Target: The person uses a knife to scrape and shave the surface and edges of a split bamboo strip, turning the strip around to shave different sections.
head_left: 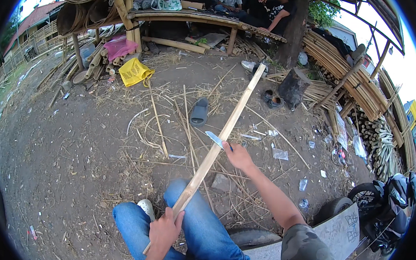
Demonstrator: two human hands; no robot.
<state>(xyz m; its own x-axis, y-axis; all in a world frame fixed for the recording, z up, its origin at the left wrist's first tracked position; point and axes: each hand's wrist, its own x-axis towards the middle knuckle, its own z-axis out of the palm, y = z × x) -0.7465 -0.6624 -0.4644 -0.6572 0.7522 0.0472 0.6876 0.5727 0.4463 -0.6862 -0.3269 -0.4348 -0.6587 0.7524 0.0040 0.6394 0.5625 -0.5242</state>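
A long, pale split bamboo strip (207, 164) slants from my lap up and away to the right. Near its lower end, my left hand (165, 228) is wrapped round it, close to my knees in blue jeans. My right hand (237, 155) grips a knife (214, 139) by its handle, about midway along the strip. The knife's blade points up and left and lies across the strip or just over it; I cannot tell whether it touches. Most of the handle is hidden in my fingers.
A dark slide sandal (199, 112) lies on dirt strewn with bamboo shavings. Farther off are a yellow bag (135, 72), a tree stump (293, 89) and a bamboo platform (191, 17) with people on it. Bamboo strips (349, 72) are stacked at right, beyond a motorcycle (389, 208).
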